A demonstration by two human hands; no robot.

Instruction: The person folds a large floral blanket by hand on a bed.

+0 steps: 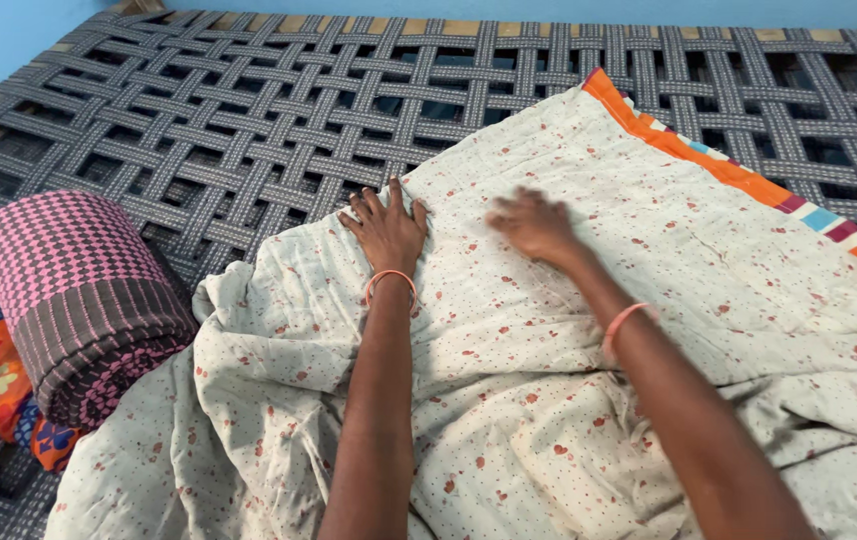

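Head view, near to far: cream quilt with red specks lies rumpled over woven cot. 2 hands flat on it, gripping nothing. Left hand fingers spread, palm down at quilt's edge. Right hand open (blurred). Rolled pink checked blanket at left. Orange striped border farthest.

Both hands, left and right, seemingly lie flat, arms outstretched.
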